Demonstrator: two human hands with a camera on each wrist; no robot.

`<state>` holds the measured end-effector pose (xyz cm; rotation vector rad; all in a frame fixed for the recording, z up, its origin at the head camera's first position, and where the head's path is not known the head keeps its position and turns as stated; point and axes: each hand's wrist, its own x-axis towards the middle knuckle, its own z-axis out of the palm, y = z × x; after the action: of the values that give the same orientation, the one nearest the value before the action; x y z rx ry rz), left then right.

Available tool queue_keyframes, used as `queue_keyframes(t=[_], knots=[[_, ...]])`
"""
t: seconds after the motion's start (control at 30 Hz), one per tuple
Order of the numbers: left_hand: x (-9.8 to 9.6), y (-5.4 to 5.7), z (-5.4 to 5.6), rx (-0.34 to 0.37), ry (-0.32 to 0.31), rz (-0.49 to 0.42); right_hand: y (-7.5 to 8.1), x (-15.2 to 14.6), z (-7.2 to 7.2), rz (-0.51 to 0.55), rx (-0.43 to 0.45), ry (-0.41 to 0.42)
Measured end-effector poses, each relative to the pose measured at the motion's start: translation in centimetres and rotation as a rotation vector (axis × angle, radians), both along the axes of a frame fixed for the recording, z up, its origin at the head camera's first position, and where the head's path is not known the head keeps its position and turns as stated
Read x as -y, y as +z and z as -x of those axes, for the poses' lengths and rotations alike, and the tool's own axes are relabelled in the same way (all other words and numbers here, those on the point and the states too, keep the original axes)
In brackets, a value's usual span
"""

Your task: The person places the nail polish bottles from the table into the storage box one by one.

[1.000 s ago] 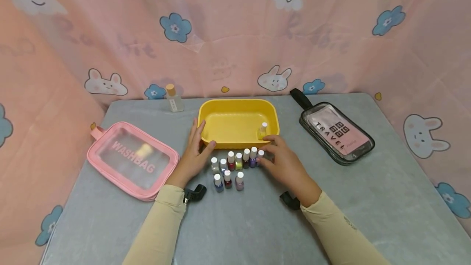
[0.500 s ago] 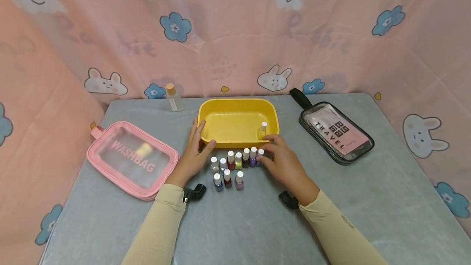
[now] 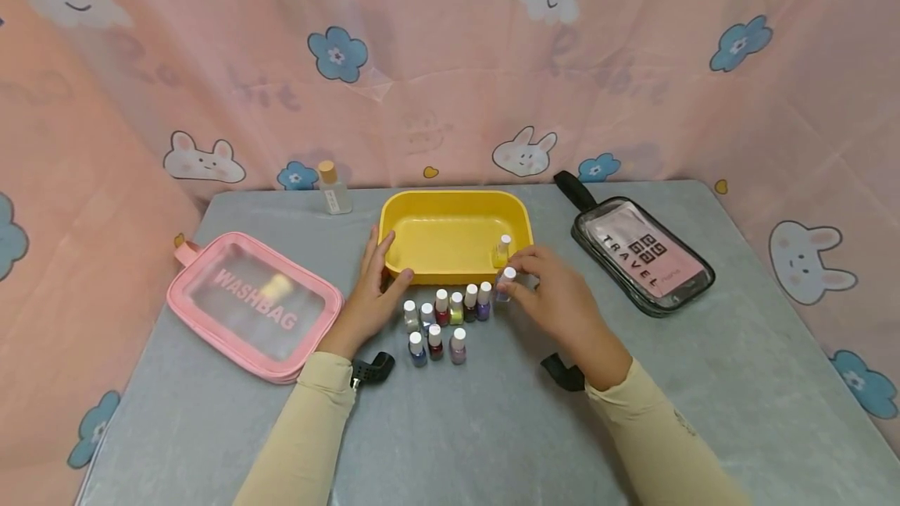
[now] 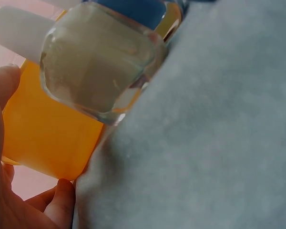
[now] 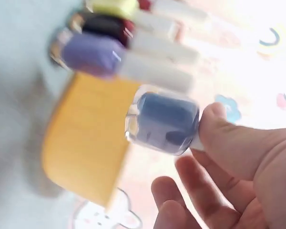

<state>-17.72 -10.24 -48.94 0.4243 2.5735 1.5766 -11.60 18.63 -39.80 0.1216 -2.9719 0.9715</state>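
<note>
My right hand (image 3: 566,307) pinches the white cap of a small nail polish bottle (image 5: 164,121) between thumb and fingers. The bottle holds blue-grey polish and is up in front of the right front corner of a yellow tray (image 3: 450,273). My left hand (image 3: 366,299) rests at the tray's left front corner, fingers along the side and thumb at the front. Inside the tray, at its right, stands a yellow nail polish bottle (image 3: 501,253). Several white-capped nail polish bottles (image 3: 441,308) stand in rows before the tray; a clear-looking one (image 4: 97,62) is large in the left wrist view.
A pink washbag (image 3: 253,307) lies at the left with something yellowish showing through. To the right lies a black-edged travel pouch (image 3: 643,252). A glass bottle with a wooden-looking cap (image 3: 333,194) stands at the back left, near the printed pink cloth (image 3: 436,84).
The right hand has lifted the nail polish bottle at the right end of the row, moving it up and slightly right. The left hand stays at the tray.
</note>
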Motion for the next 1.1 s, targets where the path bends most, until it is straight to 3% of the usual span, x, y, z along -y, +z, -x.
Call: queue_keyframes(t=[0.13,0.23,0.4,0.53,0.8,1.1], knots=[[0.0,0.0,0.0,-0.005,-0.003,-0.002,1.6,-0.6,1.6,0.030,-0.014,0.004],[0.1,0.0,0.0,-0.011,-0.004,-0.003,2.0,-1.0,3.5,0.046,-0.008,0.004],[0.2,0.1,-0.1,-0.016,-0.008,-0.007,1.3,-1.2,6.8,0.062,0.060,0.017],[0.1,0.1,-0.1,-0.023,-0.012,-0.011,0.3,-1.1,8.5,0.057,0.086,0.066],[0.1,0.0,-0.1,-0.022,-0.011,-0.020,-1.2,-0.7,9.3,0.029,0.144,0.081],[0.1,0.0,0.0,-0.015,-0.014,-0.027,-2.4,-0.3,9.3,-0.161,0.056,0.104]])
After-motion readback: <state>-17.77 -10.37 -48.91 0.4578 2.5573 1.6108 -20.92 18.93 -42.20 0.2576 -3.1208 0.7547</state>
